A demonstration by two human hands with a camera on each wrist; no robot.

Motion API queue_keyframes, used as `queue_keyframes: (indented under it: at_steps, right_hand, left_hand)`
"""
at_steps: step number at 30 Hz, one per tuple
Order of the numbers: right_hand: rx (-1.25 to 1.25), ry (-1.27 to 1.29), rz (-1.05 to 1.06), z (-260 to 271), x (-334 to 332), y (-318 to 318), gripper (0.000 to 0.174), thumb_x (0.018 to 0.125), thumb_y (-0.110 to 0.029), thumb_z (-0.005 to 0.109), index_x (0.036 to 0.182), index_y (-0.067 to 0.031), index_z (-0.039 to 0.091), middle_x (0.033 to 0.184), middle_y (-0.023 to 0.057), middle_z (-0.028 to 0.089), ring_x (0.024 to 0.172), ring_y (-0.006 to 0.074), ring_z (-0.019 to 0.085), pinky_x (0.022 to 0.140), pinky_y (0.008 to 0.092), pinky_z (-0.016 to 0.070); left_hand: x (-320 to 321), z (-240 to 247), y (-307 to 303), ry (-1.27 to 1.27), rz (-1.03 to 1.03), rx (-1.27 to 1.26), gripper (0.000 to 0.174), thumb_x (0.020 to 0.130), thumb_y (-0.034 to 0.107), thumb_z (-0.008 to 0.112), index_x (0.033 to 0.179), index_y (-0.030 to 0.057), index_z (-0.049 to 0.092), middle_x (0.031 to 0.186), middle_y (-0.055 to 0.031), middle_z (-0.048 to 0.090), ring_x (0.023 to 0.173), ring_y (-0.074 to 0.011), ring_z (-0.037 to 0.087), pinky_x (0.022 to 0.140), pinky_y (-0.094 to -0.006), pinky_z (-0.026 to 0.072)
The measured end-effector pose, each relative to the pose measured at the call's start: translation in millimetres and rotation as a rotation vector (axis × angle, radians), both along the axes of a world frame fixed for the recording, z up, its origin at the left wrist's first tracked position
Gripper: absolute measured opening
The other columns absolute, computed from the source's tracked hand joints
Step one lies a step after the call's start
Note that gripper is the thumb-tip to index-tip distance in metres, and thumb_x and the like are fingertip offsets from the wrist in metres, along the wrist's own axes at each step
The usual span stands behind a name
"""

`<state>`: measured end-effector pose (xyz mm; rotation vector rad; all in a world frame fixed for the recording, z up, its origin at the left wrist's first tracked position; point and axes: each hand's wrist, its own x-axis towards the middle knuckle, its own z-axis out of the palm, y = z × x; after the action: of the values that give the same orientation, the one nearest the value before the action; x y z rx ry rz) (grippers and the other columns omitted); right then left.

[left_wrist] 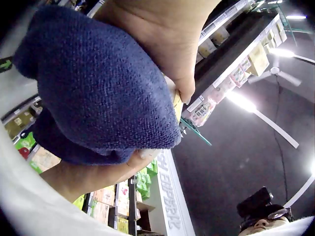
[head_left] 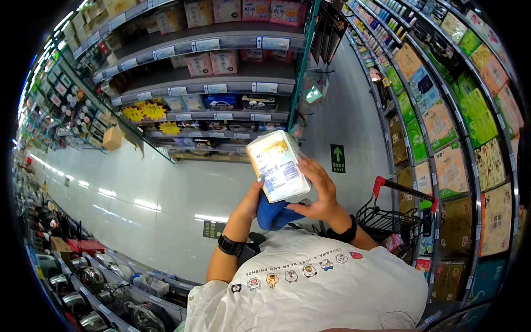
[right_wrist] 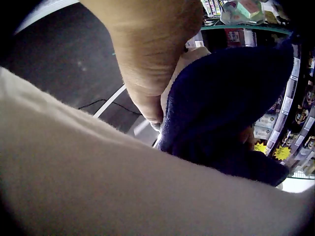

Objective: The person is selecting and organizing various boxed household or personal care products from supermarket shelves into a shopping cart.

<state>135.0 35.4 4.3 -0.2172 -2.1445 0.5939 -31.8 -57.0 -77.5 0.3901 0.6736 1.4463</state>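
A white and yellow package [head_left: 276, 166] with blue print is held up in front of the chest between both hands. The left hand [head_left: 251, 196] grips its left edge, thumb on the printed face. On the other side the right hand [head_left: 321, 191] holds the right edge, fingers on the side and top of that face. A dark blue cloth [head_left: 272, 214] hangs under the package, between the palms. In the left wrist view the cloth [left_wrist: 103, 88] covers most of the package; in the right wrist view the cloth [right_wrist: 221, 103] also hides most of the grip.
Shelves with packets [head_left: 224, 61] stand ahead, and tissue packs [head_left: 440, 124] fill the shelf at the right. A shopping basket or cart with a red handle [head_left: 406, 188] is close by on the right. Pots and kettles [head_left: 94, 279] line the lower left shelf.
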Motion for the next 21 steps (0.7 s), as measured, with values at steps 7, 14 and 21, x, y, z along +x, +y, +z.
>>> queue_keyframes:
  at_steps: [7, 14, 21]
  right_hand:
    - [-0.038, 0.008, 0.023, -6, -4, -4, 0.079, 0.056, -0.023, 0.082, 0.121, 0.0008, 0.044, 0.127, 0.0256, 0.043, 0.117, 0.0381, 0.045, 0.095, 0.0409, 0.0392]
    - [-0.106, 0.036, 0.030, -12, -6, -3, 0.079, 0.057, -0.024, 0.083, 0.121, -0.0016, 0.043, 0.127, 0.0224, 0.045, 0.117, 0.0365, 0.045, 0.094, 0.0414, 0.0409]
    - [-0.079, 0.011, 0.014, -9, -5, -1, 0.080, 0.057, -0.026, 0.082, 0.122, -0.0009, 0.043, 0.126, 0.0199, 0.047, 0.118, 0.0349, 0.044, 0.098, 0.0437, 0.0352]
  left_hand:
    - [-5, 3, -1, 0.008, 0.006, 0.011, 0.076, 0.081, 0.052, 0.054, 0.129, -0.0026, 0.035, 0.124, -0.0189, 0.048, 0.111, -0.0241, 0.051, 0.094, -0.0331, 0.0417]
    - [-11, 1, -3, 0.102, -0.010, 0.006, 0.079, 0.079, 0.054, 0.056, 0.129, -0.0024, 0.035, 0.123, -0.0176, 0.049, 0.111, -0.0229, 0.051, 0.093, -0.0317, 0.0423]
    - [-11, 14, -5, 0.158, 0.013, 0.021, 0.078, 0.078, 0.053, 0.057, 0.129, -0.0018, 0.035, 0.122, -0.0164, 0.050, 0.109, -0.0221, 0.052, 0.093, -0.0315, 0.0425]
